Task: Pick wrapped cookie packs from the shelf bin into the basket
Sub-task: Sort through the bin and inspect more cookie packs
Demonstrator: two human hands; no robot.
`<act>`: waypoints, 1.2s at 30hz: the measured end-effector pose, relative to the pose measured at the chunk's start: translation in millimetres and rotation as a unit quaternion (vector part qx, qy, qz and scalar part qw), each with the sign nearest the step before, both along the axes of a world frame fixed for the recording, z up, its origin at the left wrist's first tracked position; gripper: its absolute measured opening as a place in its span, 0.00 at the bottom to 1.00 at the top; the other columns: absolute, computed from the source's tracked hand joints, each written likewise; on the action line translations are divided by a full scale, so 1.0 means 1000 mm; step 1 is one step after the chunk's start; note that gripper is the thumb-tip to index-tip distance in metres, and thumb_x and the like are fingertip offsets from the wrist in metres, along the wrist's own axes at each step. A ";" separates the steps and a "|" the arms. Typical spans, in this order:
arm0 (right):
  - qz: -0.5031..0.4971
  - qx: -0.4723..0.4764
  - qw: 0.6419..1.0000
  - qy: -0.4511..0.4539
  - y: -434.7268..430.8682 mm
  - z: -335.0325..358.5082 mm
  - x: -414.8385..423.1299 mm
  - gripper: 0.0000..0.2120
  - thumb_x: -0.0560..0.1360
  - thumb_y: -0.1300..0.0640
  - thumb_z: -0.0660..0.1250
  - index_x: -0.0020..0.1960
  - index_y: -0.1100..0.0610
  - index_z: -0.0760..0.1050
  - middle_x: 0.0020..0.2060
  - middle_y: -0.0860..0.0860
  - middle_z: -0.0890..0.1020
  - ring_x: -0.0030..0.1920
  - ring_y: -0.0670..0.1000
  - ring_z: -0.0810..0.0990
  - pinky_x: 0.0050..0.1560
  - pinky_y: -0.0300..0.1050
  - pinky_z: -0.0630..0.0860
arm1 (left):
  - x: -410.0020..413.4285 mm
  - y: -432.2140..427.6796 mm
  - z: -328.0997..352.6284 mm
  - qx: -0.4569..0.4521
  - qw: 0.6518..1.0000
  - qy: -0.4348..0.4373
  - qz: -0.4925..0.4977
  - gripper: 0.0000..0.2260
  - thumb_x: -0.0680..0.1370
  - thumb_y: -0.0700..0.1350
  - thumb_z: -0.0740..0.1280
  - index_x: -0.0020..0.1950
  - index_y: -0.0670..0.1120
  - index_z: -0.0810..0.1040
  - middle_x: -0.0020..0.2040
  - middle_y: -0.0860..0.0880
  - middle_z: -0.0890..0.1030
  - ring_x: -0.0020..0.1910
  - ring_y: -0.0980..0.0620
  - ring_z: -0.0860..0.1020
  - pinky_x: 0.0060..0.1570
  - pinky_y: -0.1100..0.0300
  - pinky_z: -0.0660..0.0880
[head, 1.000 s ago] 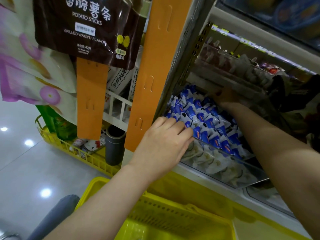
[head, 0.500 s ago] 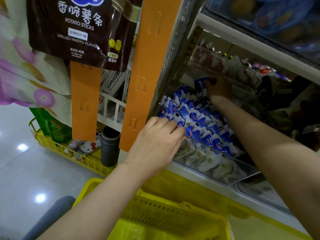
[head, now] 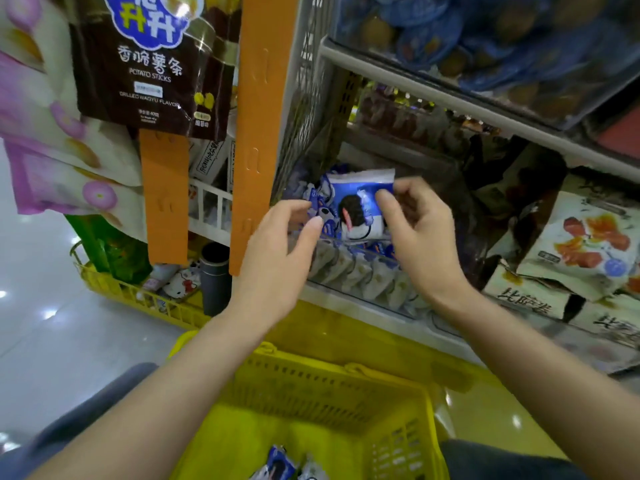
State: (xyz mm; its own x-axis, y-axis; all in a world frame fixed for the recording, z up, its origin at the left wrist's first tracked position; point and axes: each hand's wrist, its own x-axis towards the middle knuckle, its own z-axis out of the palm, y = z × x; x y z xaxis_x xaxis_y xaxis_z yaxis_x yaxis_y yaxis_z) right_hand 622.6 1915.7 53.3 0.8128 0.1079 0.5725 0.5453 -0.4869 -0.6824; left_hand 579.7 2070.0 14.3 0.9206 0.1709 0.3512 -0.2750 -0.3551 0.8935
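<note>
Blue cookie pack [head: 356, 202] has left the bin [head: 346, 282], pinched in your right hand [head: 419, 237]; left hand [head: 277, 258] loosely open, empty. Basket [head: 322, 386] waits below.

A glossy pale floor [head: 52, 341] at 8 o'clock mirrors small round ceiling lights, two orange hanging strips [head: 263, 116] drop from 12 o'clock beside a brown potato-stick bag [head: 152, 64] at 11 o'clock, and a pale metal shelf rail [head: 450, 98] slants toward 2 o'clock over dim shelving.
</note>
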 end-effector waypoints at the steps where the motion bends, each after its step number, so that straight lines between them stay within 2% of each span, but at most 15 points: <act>1: 0.018 0.009 0.999 0.024 -0.001 -0.006 -0.013 0.03 0.77 0.59 0.63 0.45 0.53 0.73 0.36 0.45 0.77 0.37 0.42 0.75 0.39 0.36 0.72 | -0.005 -0.004 0.002 -0.082 0.995 0.049 -0.038 0.11 0.79 0.52 0.60 0.60 0.52 0.72 0.52 0.58 0.76 0.51 0.64 0.74 0.51 0.71 0.70; 3: 0.056 0.046 0.992 0.105 -0.001 -0.021 -0.034 0.06 0.77 0.60 0.63 0.43 0.51 0.73 0.35 0.45 0.77 0.36 0.41 0.74 0.39 0.37 0.72 | -0.015 -0.012 -0.001 -0.186 0.971 0.122 -0.090 0.11 0.77 0.52 0.62 0.56 0.49 0.74 0.42 0.58 0.79 0.44 0.63 0.77 0.48 0.70 0.73; 5: 0.081 0.099 0.972 0.195 0.000 -0.034 -0.048 0.06 0.77 0.62 0.62 0.43 0.53 0.73 0.36 0.50 0.78 0.37 0.45 0.76 0.40 0.43 0.75 | -0.024 -0.017 -0.008 -0.224 0.957 0.154 -0.101 0.07 0.77 0.49 0.64 0.51 0.47 0.77 0.34 0.57 0.80 0.38 0.60 0.78 0.39 0.69 0.75; 6: 0.091 0.128 0.959 0.236 0.000 -0.039 -0.054 0.06 0.77 0.62 0.61 0.44 0.54 0.73 0.37 0.52 0.79 0.37 0.46 0.77 0.40 0.44 0.76 | -0.028 -0.020 -0.011 -0.231 0.954 0.160 -0.101 0.06 0.77 0.46 0.64 0.50 0.47 0.78 0.33 0.58 0.81 0.36 0.61 0.79 0.35 0.69 0.75; 9: 0.114 0.156 0.936 0.293 -0.004 -0.052 -0.065 0.05 0.78 0.61 0.60 0.45 0.55 0.73 0.37 0.51 0.80 0.35 0.41 0.78 0.35 0.34 0.76 | -0.035 -0.024 -0.023 -0.198 0.960 0.172 -0.097 0.06 0.77 0.41 0.64 0.52 0.44 0.78 0.38 0.50 0.82 0.35 0.59 0.79 0.35 0.67 0.75; 13: 0.109 0.128 0.945 0.280 -0.010 -0.065 -0.070 0.07 0.77 0.62 0.62 0.43 0.53 0.76 0.35 0.49 0.80 0.34 0.40 0.78 0.34 0.35 0.75 | -0.043 -0.032 -0.034 -0.141 0.967 0.191 -0.097 0.04 0.77 0.38 0.64 0.49 0.39 0.77 0.32 0.47 0.76 0.25 0.62 0.71 0.27 0.70 0.67; 16: 0.092 0.115 0.948 0.283 -0.014 -0.073 -0.070 0.07 0.76 0.62 0.64 0.41 0.54 0.75 0.35 0.52 0.80 0.38 0.46 0.78 0.40 0.48 0.77 | -0.045 -0.038 -0.039 -0.171 0.961 0.200 -0.081 0.06 0.77 0.42 0.64 0.46 0.40 0.77 0.38 0.41 0.80 0.34 0.54 0.77 0.36 0.61 0.73; 19: 0.102 0.107 0.940 0.308 -0.016 -0.076 -0.071 0.08 0.75 0.63 0.65 0.40 0.52 0.74 0.36 0.51 0.80 0.38 0.46 0.78 0.43 0.52 0.78 | -0.043 -0.041 -0.042 -0.179 0.962 0.196 -0.058 0.12 0.79 0.46 0.62 0.42 0.38 0.76 0.38 0.40 0.79 0.38 0.49 0.76 0.41 0.54 0.72; 21: 0.082 0.024 0.965 0.247 -0.019 -0.077 -0.073 0.09 0.74 0.61 0.67 0.38 0.49 0.73 0.34 0.44 0.78 0.36 0.42 0.75 0.41 0.46 0.77 | -0.042 -0.042 -0.044 -0.171 0.962 0.207 -0.056 0.14 0.79 0.46 0.61 0.41 0.36 0.75 0.37 0.38 0.78 0.37 0.50 0.75 0.40 0.56 0.71; 23: 0.045 -0.109 0.984 0.132 -0.024 -0.078 -0.075 0.06 0.74 0.56 0.68 0.40 0.48 0.74 0.34 0.41 0.76 0.37 0.42 0.74 0.38 0.37 0.72 | -0.042 -0.043 -0.046 -0.185 0.953 0.229 -0.068 0.13 0.79 0.47 0.61 0.38 0.42 0.76 0.32 0.46 0.80 0.33 0.53 0.78 0.33 0.63 0.72; 26: 0.022 -0.168 0.983 0.067 -0.029 -0.075 -0.078 0.03 0.74 0.54 0.67 0.44 0.52 0.76 0.37 0.43 0.76 0.39 0.45 0.74 0.37 0.38 0.70 | -0.044 -0.045 -0.046 -0.222 0.934 0.263 -0.097 0.12 0.79 0.49 0.61 0.42 0.44 0.79 0.34 0.50 0.83 0.34 0.57 0.81 0.29 0.67 0.75; 29: 0.000 -0.084 0.990 0.114 -0.030 -0.074 -0.075 0.03 0.74 0.58 0.67 0.42 0.53 0.76 0.36 0.45 0.79 0.38 0.44 0.76 0.38 0.37 0.72 | -0.044 -0.044 -0.044 -0.258 0.909 0.298 -0.134 0.12 0.76 0.49 0.65 0.51 0.41 0.79 0.43 0.45 0.84 0.39 0.52 0.83 0.35 0.61 0.79; 31: -0.025 0.040 0.979 0.197 -0.031 -0.071 -0.070 0.06 0.75 0.61 0.65 0.41 0.53 0.73 0.36 0.48 0.79 0.35 0.42 0.78 0.35 0.38 0.76 | -0.045 -0.045 -0.044 -0.255 0.908 0.303 -0.137 0.13 0.73 0.46 0.69 0.54 0.40 0.76 0.45 0.44 0.84 0.39 0.53 0.83 0.38 0.60 0.80; 34: -0.012 0.216 0.920 0.327 -0.035 -0.067 -0.065 0.03 0.77 0.64 0.62 0.45 0.58 0.71 0.41 0.56 0.81 0.33 0.41 0.81 0.31 0.35 0.78 | -0.045 -0.045 -0.046 -0.254 0.924 0.268 -0.103 0.10 0.72 0.42 0.70 0.52 0.44 0.77 0.45 0.46 0.84 0.40 0.54 0.82 0.41 0.63 0.80; 36: 0.011 0.250 0.886 0.390 -0.037 -0.067 -0.067 0.05 0.77 0.65 0.62 0.53 0.63 0.71 0.46 0.58 0.81 0.35 0.44 0.82 0.35 0.37 0.80 | -0.043 -0.042 -0.048 -0.251 0.937 0.237 -0.060 0.06 0.73 0.43 0.70 0.49 0.46 0.78 0.42 0.48 0.84 0.39 0.55 0.81 0.41 0.65 0.78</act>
State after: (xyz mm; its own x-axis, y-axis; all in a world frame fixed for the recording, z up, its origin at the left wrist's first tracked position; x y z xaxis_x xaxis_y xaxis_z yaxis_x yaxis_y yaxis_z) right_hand 555.9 1879.0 -13.7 0.9833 0.0206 -0.1810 -0.1808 -0.0116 -0.9835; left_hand 536.4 2028.3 -33.9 0.9759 0.0914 -0.1981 0.1832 0.1501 0.9716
